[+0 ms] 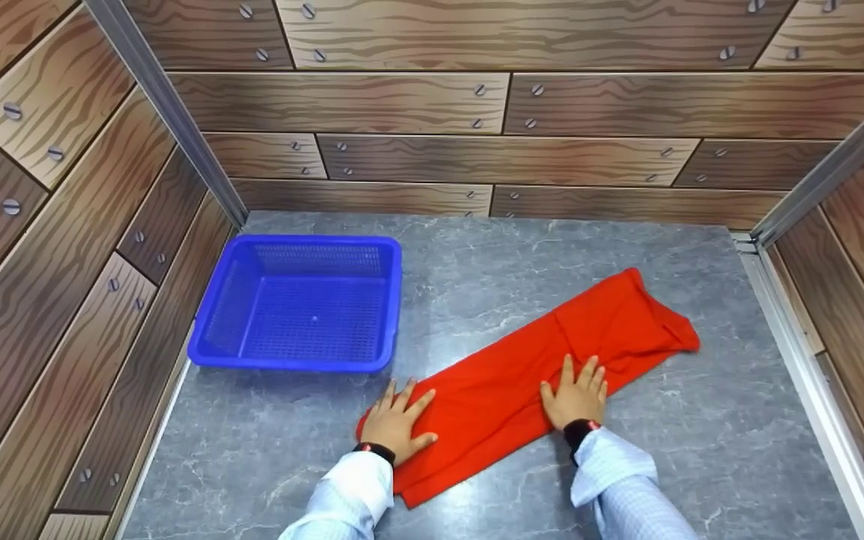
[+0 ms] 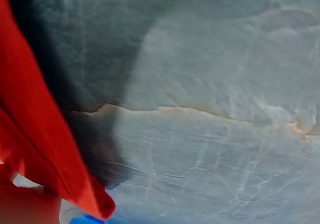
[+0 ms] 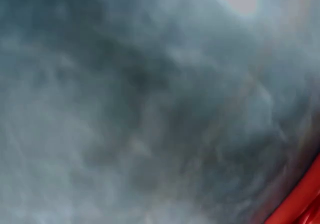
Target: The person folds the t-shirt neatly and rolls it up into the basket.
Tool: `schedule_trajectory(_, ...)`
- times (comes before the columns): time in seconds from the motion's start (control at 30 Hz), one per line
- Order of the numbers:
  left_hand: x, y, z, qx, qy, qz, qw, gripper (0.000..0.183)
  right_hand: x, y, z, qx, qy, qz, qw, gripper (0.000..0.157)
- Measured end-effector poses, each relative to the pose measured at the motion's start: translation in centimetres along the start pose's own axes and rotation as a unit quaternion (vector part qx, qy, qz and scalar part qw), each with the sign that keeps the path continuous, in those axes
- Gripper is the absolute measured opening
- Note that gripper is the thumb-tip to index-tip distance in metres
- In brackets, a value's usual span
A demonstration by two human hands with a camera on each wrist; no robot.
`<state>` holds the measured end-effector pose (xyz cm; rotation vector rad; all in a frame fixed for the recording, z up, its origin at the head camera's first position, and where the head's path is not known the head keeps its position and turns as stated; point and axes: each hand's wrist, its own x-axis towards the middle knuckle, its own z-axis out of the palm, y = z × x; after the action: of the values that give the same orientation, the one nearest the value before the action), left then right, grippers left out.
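A long red folded cloth [image 1: 492, 382] lies slantwise on the grey marbled surface, its right end creased and uneven. My left hand [image 1: 396, 429] rests flat on its near left end, fingers spread. Toward the middle of the lower edge, my right hand [image 1: 576, 396] presses on the fabric with its fingers spread too. In the left wrist view, an edge of the red cloth [image 2: 40, 119] runs down the left side. Only a blurred corner of the red cloth [image 3: 300, 199] shows in the right wrist view.
A blue plastic basket [image 1: 297, 364] with perforated sides stands to the left, beyond my left hand. Wood-patterned panels [image 1: 402, 105] wall in the surface at the back and both sides. A metal rail [image 1: 807, 382] runs along the right edge.
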<state>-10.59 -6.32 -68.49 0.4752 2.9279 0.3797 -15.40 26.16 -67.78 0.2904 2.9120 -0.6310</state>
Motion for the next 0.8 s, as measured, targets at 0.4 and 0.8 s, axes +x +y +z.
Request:
schedule_trajectory(0.4,-1.3,1.4,-0.2,0.039,0.009,0.077,0.9962,0.072,3.7,0.4,-1.9,0.011,-0.109,-0.029,0.994,0.075)
schedule_trajectory(0.8,-1.7,4.3,0.2,0.113,0.035,0.212,0.9701,0.090,2.8,-4.0,-1.7,0.007,-0.043,-0.011,0.999,0.069)
